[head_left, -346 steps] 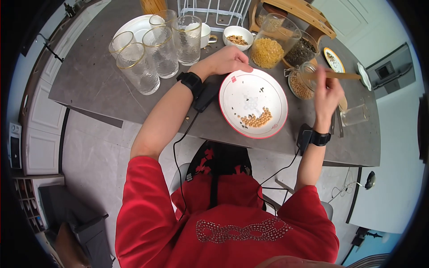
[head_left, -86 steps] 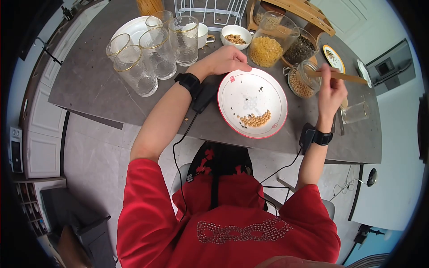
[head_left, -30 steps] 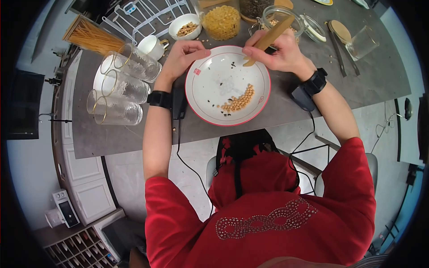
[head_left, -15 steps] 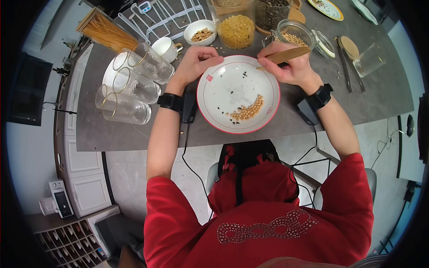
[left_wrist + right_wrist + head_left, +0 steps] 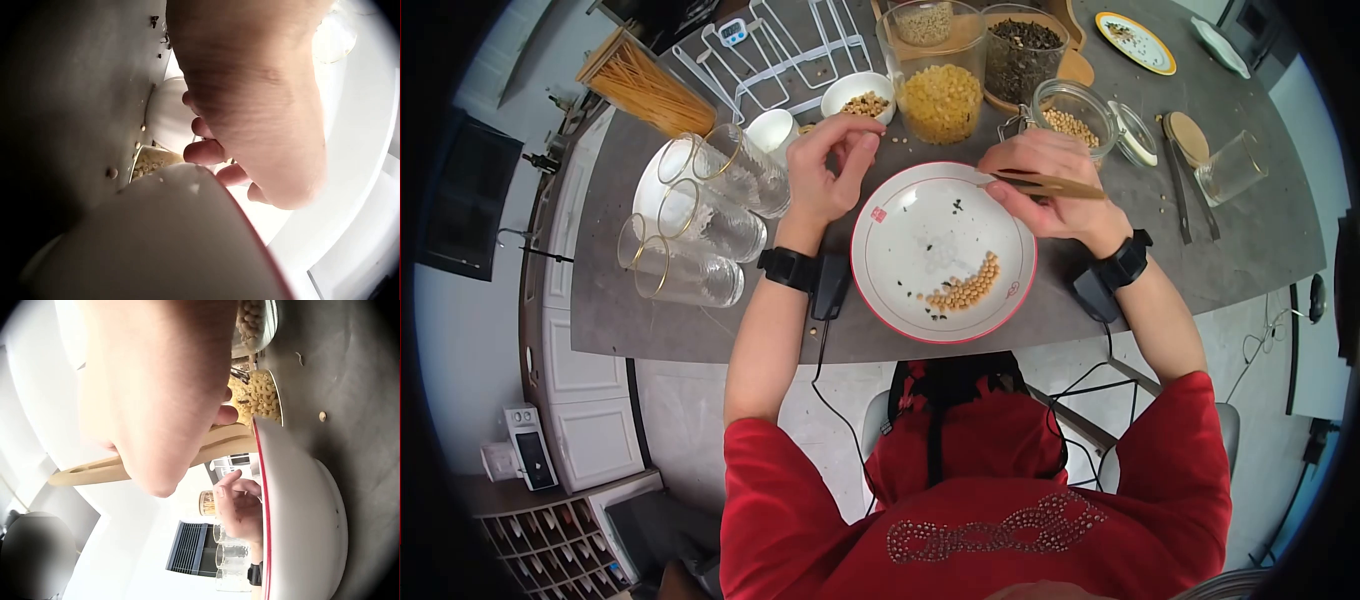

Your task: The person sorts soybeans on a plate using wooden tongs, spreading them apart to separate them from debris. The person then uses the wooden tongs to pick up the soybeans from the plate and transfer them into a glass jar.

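A white red-rimmed plate (image 5: 890,255) with a raised, bowl-like side holds round tan beans (image 5: 967,286) at its lower right and scattered dark flakes (image 5: 957,206). My right hand (image 5: 1055,170) pinches wooden tongs (image 5: 1060,187) at the plate's upper-right rim; the right wrist view shows the tongs (image 5: 94,474) with their tips at that rim. At the upper left, my left hand (image 5: 828,172) hovers just off the rim, fingers loosely bent and holding nothing. Behind the right hand stands a glass jar (image 5: 1080,118) of tan beans, its hinged lid open.
Several gold-rimmed glasses (image 5: 710,225) lie toward the left. Behind the plate are a bowl of mixed beans (image 5: 860,95), a container of yellow pasta (image 5: 940,100) and a jar of dark flakes (image 5: 1025,60). Black tongs (image 5: 1180,190) and a drinking glass (image 5: 1232,170) are at the right.
The right hand has brought the wooden tongs from beside the bean jar to the plate's rim. The left hand has let go of the rim and lifted away. The head view has shifted.
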Available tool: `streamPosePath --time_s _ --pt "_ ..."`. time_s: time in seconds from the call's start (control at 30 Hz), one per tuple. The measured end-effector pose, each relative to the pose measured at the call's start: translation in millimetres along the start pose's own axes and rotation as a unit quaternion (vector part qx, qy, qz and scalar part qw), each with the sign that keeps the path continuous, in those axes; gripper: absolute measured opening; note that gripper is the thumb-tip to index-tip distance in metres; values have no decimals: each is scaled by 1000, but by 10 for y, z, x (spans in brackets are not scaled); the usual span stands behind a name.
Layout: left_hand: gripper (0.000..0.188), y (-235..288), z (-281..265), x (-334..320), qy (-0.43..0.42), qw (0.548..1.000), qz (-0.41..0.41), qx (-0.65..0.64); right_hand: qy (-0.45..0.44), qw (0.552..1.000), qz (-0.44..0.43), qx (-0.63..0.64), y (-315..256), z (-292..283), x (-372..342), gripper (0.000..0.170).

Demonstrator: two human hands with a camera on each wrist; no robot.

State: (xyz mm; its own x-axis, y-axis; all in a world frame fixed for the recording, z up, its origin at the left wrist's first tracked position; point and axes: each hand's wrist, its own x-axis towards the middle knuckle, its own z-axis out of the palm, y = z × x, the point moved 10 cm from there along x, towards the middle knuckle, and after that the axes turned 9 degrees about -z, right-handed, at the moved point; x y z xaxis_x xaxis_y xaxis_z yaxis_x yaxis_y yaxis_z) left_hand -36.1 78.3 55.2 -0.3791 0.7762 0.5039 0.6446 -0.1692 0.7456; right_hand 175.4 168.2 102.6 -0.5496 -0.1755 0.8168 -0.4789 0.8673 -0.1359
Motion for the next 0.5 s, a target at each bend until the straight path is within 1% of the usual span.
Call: streamPosePath --time_s 0.07,0.2,0.3,0.37,0.4,0.47,0.5 --pt "11 79 -100 -26 62 996 63 -2 -18 997 -47 -66 -128 3 55 16" --pt "11 82 -109 18 65 996 57 21 -18 999 -32 -40 -86 -22 82 13" --pt "11 6 -72 -12 51 998 23 -5 -42 999 2 6 -54 30 0 11" --pt "21 -192 22 -1 -15 998 -63 -6 -63 987 97 108 68 130 -94 11" --pt "21 -195 7 -2 -13 998 -63 -6 -64 987 95 109 58 131 -87 11" --pt "23 -232 86 6 -66 994 -81 -20 -85 975 122 166 93 193 -90 12" --pt "23 -229 74 22 -63 994 -82 -21 -88 975 122 167 98 189 -84 12"
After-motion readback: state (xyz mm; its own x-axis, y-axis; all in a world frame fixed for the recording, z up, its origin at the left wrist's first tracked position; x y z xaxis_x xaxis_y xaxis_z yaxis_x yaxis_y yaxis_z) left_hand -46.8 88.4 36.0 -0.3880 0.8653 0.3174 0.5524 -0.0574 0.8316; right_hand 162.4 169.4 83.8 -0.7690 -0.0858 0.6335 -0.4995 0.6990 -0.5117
